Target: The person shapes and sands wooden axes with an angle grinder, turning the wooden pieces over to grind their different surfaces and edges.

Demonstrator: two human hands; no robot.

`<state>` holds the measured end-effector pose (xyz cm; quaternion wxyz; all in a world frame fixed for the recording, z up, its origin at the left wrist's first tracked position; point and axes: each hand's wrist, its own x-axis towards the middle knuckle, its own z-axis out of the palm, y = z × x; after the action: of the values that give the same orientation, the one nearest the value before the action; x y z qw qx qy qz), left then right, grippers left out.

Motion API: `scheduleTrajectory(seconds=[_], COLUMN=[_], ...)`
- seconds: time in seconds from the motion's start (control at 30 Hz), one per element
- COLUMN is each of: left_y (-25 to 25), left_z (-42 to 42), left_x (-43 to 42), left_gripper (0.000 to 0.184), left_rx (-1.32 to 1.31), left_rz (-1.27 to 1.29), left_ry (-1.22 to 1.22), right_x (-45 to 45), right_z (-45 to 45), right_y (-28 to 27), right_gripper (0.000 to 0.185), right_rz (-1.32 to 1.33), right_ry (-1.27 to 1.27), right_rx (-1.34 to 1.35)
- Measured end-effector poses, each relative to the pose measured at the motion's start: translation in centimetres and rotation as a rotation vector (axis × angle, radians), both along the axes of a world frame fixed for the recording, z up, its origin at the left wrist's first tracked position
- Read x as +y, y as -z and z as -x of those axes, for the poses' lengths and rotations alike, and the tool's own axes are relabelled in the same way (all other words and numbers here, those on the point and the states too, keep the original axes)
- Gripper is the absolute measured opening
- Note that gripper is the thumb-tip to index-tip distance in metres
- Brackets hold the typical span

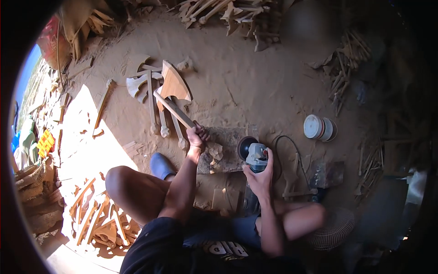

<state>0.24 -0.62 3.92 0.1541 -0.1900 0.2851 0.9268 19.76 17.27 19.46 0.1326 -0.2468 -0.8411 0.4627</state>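
My left hand [197,137] is wrapped round the lower end of a wooden axe shape [174,83], whose broad blade points up and away to the left. Beneath and beside that blade, several similar wooden axes [151,98] lie on the dusty ground. In my right hand [261,176] is a grey angle grinder [257,157] with a dark round disc facing left. Between my hands, a worn wooden board [228,137] lies on the ground with a rough lump [214,151] on it. Whether the disc is spinning cannot be made out.
A white bucket [313,127] lies to the right, near the grinder's cable [296,153]. Wood pieces are heaped at the top [228,11] and lower left [98,219]. A round wire fan guard [334,228] is beside my right knee. A blue shoe [162,165] shows left of the board.
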Motion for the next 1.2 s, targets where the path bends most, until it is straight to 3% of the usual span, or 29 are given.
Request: scheduleTrajectory(seconds=[0.13, 0.27, 0.33, 0.37, 0.43, 0.5, 0.63, 0.73, 0.77, 0.83, 0.93, 0.97, 1.03, 1.07, 1.13, 1.17, 1.2], left_y=[-4.6, -12.9, -18.9, -21.7, -26.6, -30.9, -35.5, -35.7, -34.4, -35.7, -32.7, -31.5, -29.5, -28.8, -29.9, -30.7, -31.9], left_z=[1.7, 3.7, 3.6, 3.5, 3.9, 4.4, 7.4, 7.9, 8.2, 6.9, 7.9, 8.0, 8.2, 8.3, 7.9, 7.6, 7.3], left_x=[-0.4, -2.1, -2.6, -2.8, -3.3, -3.9, -6.1, -7.3, -8.5, -6.9, -7.7, -7.2, -6.8, -7.4, -7.9, -8.2, -7.8], left_gripper=[0.010, 0.014, 0.014, 0.011, 0.014, 0.025, 0.030, 0.034, 0.038, 0.038, 0.039, 0.038, 0.036, 0.035, 0.034, 0.033, 0.034], left_rx=[0.191, 0.392, 0.453, 0.463, 0.376, 0.318, 0.068, 0.063, 0.241, 0.164, 0.307, 0.471, 0.657, 0.697, 0.549, 0.345, 0.244], left_rz=[-0.353, -0.482, -0.447, -0.439, -0.335, -0.160, -0.462, -0.542, -0.564, -0.451, -0.240, 0.198, 0.698, 0.762, 0.384, -0.048, -0.185], left_ry=[0.107, 0.270, 0.291, 0.308, 0.203, 0.085, 0.061, 0.093, 0.317, 0.074, 0.049, -0.047, -0.134, -0.124, -0.021, 0.076, 0.104], right_x=[3.7, 7.9, 10.1, 12.5, 11.4, 10.8, 9.6, 9.7, 9.7, 9.9, 10.8, 11.1, 11.7, 11.7, 12.1, 12.3, 12.4], right_z=[3.1, 6.9, 9.2, 10.8, 12.6, 13.1, 13.2, 14.3, 14.1, 13.9, 13.5, 13.2, 13.1, 13.3, 13.9, 14.1, 14.3], right_y=[-12.0, -18.6, -17.5, -14.2, -13.3, -11.5, -8.4, -8.0, -8.8, -8.9, -7.4, -7.2, -6.3, -5.7, -4.9, -4.7, -4.6], right_gripper=[0.092, 0.089, 0.086, 0.077, 0.058, 0.052, 0.065, 0.072, 0.080, 0.081, 0.083, 0.083, 0.082, 0.082, 0.081, 0.080, 0.080], right_rz=[-0.080, 0.158, 0.301, 0.338, 0.545, 0.749, 0.727, 0.597, 0.660, 0.658, 0.684, 0.672, 0.690, 0.725, 0.733, 0.705, 0.676], right_ry=[-0.011, -0.006, 0.097, 0.136, 0.227, 0.218, 0.206, 0.201, 0.201, 0.173, 0.138, 0.149, 0.167, 0.172, 0.136, 0.098, 0.059], right_rx=[0.147, 0.341, 0.460, 0.515, 0.613, 0.531, 0.469, 0.545, 0.492, 0.522, 0.530, 0.512, 0.490, 0.487, 0.517, 0.549, 0.580])
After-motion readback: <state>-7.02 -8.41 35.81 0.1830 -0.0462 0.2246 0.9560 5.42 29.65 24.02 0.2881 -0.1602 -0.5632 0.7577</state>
